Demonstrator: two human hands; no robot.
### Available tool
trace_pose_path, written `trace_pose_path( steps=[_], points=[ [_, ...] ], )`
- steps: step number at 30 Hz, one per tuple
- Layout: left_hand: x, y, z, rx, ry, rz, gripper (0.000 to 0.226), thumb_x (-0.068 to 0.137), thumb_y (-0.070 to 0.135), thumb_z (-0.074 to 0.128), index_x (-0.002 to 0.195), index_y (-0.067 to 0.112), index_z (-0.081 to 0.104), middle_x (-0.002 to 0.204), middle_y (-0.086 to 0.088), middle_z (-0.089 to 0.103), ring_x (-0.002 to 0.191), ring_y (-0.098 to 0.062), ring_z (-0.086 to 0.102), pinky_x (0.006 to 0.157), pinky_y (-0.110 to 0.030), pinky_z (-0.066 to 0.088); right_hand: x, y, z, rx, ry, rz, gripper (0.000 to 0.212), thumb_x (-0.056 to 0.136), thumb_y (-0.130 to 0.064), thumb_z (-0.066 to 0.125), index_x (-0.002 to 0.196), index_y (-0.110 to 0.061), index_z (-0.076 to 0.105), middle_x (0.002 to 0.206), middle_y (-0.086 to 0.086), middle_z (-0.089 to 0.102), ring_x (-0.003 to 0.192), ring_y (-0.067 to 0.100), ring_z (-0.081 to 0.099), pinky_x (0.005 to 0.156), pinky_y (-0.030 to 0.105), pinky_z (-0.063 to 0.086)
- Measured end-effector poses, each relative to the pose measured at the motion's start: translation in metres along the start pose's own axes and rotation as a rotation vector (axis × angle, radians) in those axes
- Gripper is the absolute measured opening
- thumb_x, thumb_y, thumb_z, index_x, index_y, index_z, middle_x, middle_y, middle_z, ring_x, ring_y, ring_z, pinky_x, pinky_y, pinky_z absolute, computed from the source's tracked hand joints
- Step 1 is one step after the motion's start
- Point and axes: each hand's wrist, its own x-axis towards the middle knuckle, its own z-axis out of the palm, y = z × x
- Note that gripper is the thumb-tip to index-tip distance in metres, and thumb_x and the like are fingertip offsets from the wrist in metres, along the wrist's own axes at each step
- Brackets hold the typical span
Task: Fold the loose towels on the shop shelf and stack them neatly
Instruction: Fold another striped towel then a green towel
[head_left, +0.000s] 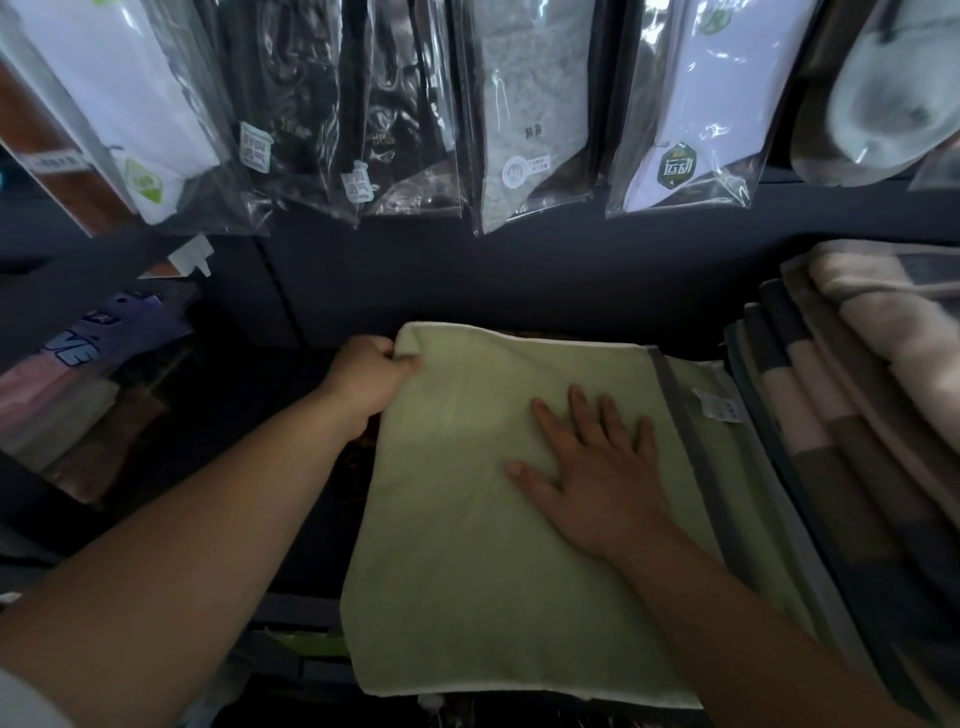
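The green towel (467, 545) lay spread on the shelf (311, 587), already doubled over by the look of its layered right edge. There a grey band (691, 441) and a small white label (719, 408) showed on the layer beneath. The left hand (371, 382) was clamped on the far left corner, fingers curled round the cloth. The right hand (597, 473) lay flat on the middle of the towel with fingers spread, pressing it down and pinching nothing.

So this one was partway done! I judged it a smoothing-and-squaring step, one hand anchoring and the other tugging the corner true. The towel was broader than the pieces beside it, so at least one more fold looked due before it could join them.

Just to the right stood a stack of folded towels (857, 415) in pink, brown and grey stripes, touching or nearly touching the green one's edge. That part of the job looked finished. Whether more loose towels waited could not be told from this view. Packets of socks (519, 130) hung above the shelf.
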Motion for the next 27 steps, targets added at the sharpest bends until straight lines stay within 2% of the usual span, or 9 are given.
trace_pose_path(
  steps=[3, 5, 7, 12, 16, 18, 20, 23, 27],
  points=[
    [0.003, 0.002, -0.007, 0.069, 0.145, 0.117, 0.021, 0.101, 0.027, 0.057, 0.091, 0.009, 0.062, 0.090, -0.010, 0.068, 0.085, -0.029, 0.067, 0.071, -0.037, 0.054, -0.001, -0.008, -0.001, 0.006, -0.013, -0.007, 0.082, 0.086, -0.087, 0.014, 0.157, -0.051, -0.008, 0.169, -0.004, -0.017, 0.155, 0.030, -0.015, 0.119, 0.063, -0.011],
    [0.007, 0.003, -0.021, 0.221, 0.234, 0.203, 0.024, 0.101, 0.026, 0.054, 0.084, 0.009, 0.053, 0.081, -0.007, 0.060, 0.076, -0.028, 0.058, 0.062, -0.036, 0.043, 0.001, -0.019, -0.002, 0.047, -0.034, -0.047, 0.082, 0.086, -0.087, 0.016, 0.157, -0.051, -0.007, 0.169, -0.003, -0.019, 0.155, 0.031, -0.017, 0.119, 0.064, -0.013],
    [0.013, 0.001, -0.039, 0.413, 0.287, 0.279, 0.023, 0.102, 0.026, 0.052, 0.085, 0.011, 0.047, 0.082, -0.010, 0.059, 0.078, -0.032, 0.056, 0.067, -0.036, 0.041, 0.004, -0.033, -0.002, 0.073, -0.049, -0.093, 0.083, 0.086, -0.087, 0.017, 0.157, -0.051, -0.006, 0.169, -0.003, -0.018, 0.155, 0.032, -0.017, 0.119, 0.064, -0.013],
    [0.036, -0.021, -0.086, 0.705, 0.361, 0.254, 0.022, 0.102, 0.029, 0.052, 0.107, 0.007, 0.051, 0.105, -0.031, 0.063, 0.097, -0.050, 0.060, 0.081, -0.051, 0.050, 0.004, -0.032, 0.002, 0.013, -0.089, -0.089, 0.081, 0.088, -0.084, 0.025, 0.158, -0.050, -0.001, 0.169, 0.002, -0.019, 0.154, 0.035, -0.019, 0.118, 0.064, -0.015],
    [0.023, -0.029, -0.084, 0.728, 0.362, 0.224, 0.054, 0.091, 0.033, 0.069, 0.137, 0.014, 0.048, 0.131, -0.025, 0.053, 0.117, -0.048, 0.052, 0.097, -0.053, 0.046, -0.003, -0.021, 0.006, 0.059, -0.126, -0.080, 0.081, 0.088, -0.086, 0.019, 0.157, -0.051, -0.004, 0.169, 0.004, -0.019, 0.154, 0.031, -0.021, 0.120, 0.059, -0.016],
    [-0.006, -0.025, -0.065, 0.672, 0.375, 0.337, 0.056, 0.085, 0.033, 0.074, 0.134, 0.015, 0.052, 0.126, -0.020, 0.056, 0.115, -0.043, 0.053, 0.096, -0.051, 0.047, -0.004, -0.022, 0.008, 0.064, -0.095, -0.082, 0.081, 0.088, -0.086, 0.019, 0.158, -0.050, -0.002, 0.169, 0.005, -0.015, 0.155, 0.030, -0.018, 0.121, 0.057, -0.014],
    [-0.049, -0.019, -0.038, 0.498, 0.262, 0.408, 0.043, 0.083, 0.038, 0.076, 0.118, 0.020, 0.060, 0.105, -0.007, 0.064, 0.096, -0.031, 0.060, 0.086, -0.042, 0.051, -0.004, -0.022, 0.009, 0.084, -0.055, -0.083, 0.082, 0.087, -0.086, 0.021, 0.158, -0.049, 0.003, 0.170, 0.005, -0.009, 0.156, 0.030, -0.013, 0.122, 0.056, -0.012],
    [-0.121, -0.020, 0.002, 0.356, 0.024, 0.533, 0.035, 0.076, 0.059, 0.067, 0.092, 0.028, 0.059, 0.077, 0.008, 0.055, 0.069, -0.013, 0.054, 0.065, -0.033, 0.048, -0.005, -0.021, 0.008, 0.088, -0.018, -0.085, 0.091, 0.078, -0.089, 0.012, 0.159, -0.047, 0.010, 0.171, 0.005, 0.000, 0.156, 0.030, -0.005, 0.124, 0.053, -0.007],
    [-0.168, -0.052, 0.038, 0.370, -0.200, 0.680, 0.045, 0.068, 0.066, 0.073, 0.089, 0.028, 0.061, 0.082, 0.012, 0.054, 0.076, -0.008, 0.052, 0.068, -0.034, 0.050, -0.004, -0.018, 0.011, 0.137, 0.010, -0.099, 0.095, 0.074, -0.086, 0.008, 0.158, -0.043, 0.017, 0.170, 0.006, 0.009, 0.156, 0.030, 0.002, 0.125, 0.049, -0.002]
  ],
)
